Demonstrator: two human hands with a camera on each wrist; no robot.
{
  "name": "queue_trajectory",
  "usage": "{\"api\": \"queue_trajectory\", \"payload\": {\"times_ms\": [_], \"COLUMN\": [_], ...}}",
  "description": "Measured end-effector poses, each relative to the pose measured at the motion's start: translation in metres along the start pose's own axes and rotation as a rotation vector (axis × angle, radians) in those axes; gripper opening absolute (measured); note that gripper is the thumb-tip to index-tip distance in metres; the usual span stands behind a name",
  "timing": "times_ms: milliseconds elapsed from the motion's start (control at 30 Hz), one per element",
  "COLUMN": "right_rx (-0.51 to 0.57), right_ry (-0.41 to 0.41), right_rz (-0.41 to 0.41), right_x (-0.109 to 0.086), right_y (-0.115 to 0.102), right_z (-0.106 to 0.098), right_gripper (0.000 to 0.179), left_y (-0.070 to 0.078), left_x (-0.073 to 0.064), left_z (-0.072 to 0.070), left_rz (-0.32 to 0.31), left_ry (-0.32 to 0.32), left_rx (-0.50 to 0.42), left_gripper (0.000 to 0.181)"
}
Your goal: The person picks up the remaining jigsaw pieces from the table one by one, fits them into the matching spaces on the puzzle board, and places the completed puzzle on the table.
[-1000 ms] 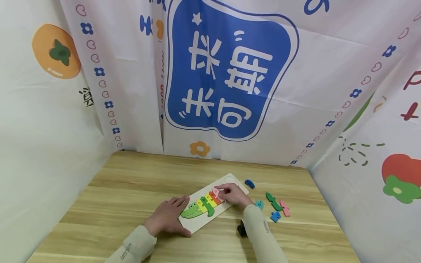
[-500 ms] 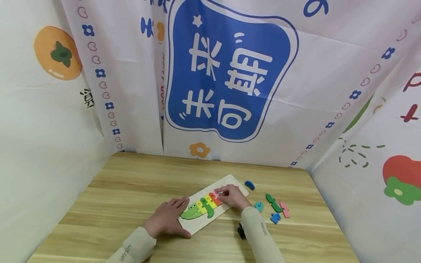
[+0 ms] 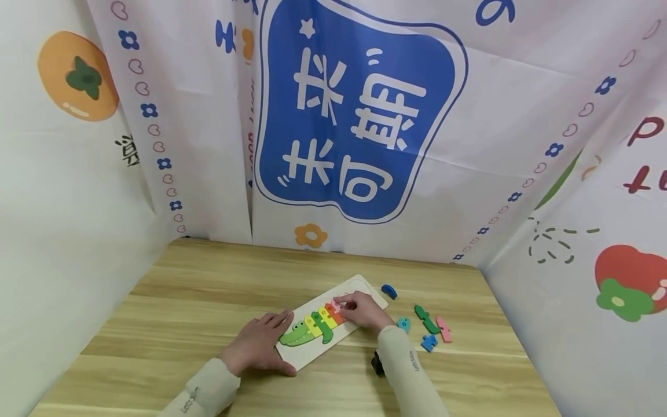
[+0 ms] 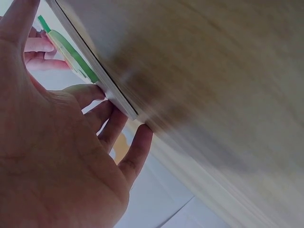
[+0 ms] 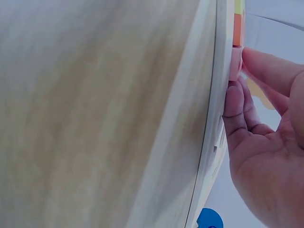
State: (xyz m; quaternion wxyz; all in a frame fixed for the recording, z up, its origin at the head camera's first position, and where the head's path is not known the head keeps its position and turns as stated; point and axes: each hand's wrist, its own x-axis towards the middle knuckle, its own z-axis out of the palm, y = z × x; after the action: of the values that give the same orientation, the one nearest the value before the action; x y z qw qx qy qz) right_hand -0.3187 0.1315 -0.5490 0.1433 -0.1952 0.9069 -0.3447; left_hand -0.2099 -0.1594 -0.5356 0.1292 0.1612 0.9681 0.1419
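Observation:
A crocodile puzzle board [image 3: 312, 351] lies slanted on the table, with a green head piece [image 3: 294, 335] and yellow, green and orange body pieces in place. My left hand [image 3: 257, 344] grips its near-left end, thumb at the front corner and fingers at the far edge; in the left wrist view the fingers [image 4: 135, 154] bend at the board's rim. My right hand [image 3: 365, 310] pinches a pink puzzle piece [image 5: 235, 64] that sits against the orange piece [image 5: 237, 29]. The other fingers of that hand rest low on the board, and partly hide its tail end.
Right of the board lie loose pieces: dark blue [image 3: 389, 291], teal [image 3: 403, 324], green [image 3: 427, 319], pink [image 3: 444, 329] and blue [image 3: 429, 343]. A black object [image 3: 377, 364] shows beside the right sleeve. Printed cloth [image 3: 359, 116] walls the table at the back and both sides.
The right fingers have shifted slightly over the pink piece, which now lies closer in line with the orange one. The left hand keeps its place on the board. The head view has swung slightly.

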Motion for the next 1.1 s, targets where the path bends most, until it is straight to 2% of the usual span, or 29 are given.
{"api": "queue_trajectory", "payload": {"times_ms": [200, 300, 400, 533, 633, 867, 967, 1100], "right_rx": [-0.066, -0.082, -0.104, -0.152, -0.174, -0.17, -0.171, -0.221], "right_ry": [0.027, 0.087, 0.181, 0.291, 0.324, 0.362, 0.364, 0.326], "right_rz": [-0.036, -0.052, -0.039, 0.015, 0.076, 0.204, 0.23, 0.235], "right_x": [-0.007, -0.021, -0.038, -0.06, -0.08, -0.13, -0.144, -0.155], "right_y": [-0.004, -0.003, 0.005, 0.028, 0.049, 0.093, 0.108, 0.12], "right_z": [-0.004, -0.01, -0.02, -0.039, -0.058, -0.098, -0.106, -0.111], "right_gripper": [0.046, 0.044, 0.037, 0.032, 0.034, 0.037, 0.041, 0.044], "left_y": [-0.003, -0.002, -0.002, -0.001, -0.002, -0.004, -0.004, -0.005], "left_x": [0.0, 0.0, -0.001, -0.002, -0.002, -0.003, -0.003, -0.001], "left_z": [0.0, 0.0, -0.001, -0.003, -0.004, -0.003, -0.003, -0.002], "left_rz": [-0.01, -0.008, 0.003, 0.006, 0.005, 0.001, -0.003, 0.018], "left_ry": [-0.011, -0.014, -0.012, -0.008, -0.014, -0.017, -0.016, -0.015], "left_rx": [-0.004, -0.008, -0.003, -0.004, -0.002, -0.015, -0.014, -0.018], "left_gripper": [0.124, 0.124, 0.124, 0.123, 0.123, 0.125, 0.125, 0.125]}}
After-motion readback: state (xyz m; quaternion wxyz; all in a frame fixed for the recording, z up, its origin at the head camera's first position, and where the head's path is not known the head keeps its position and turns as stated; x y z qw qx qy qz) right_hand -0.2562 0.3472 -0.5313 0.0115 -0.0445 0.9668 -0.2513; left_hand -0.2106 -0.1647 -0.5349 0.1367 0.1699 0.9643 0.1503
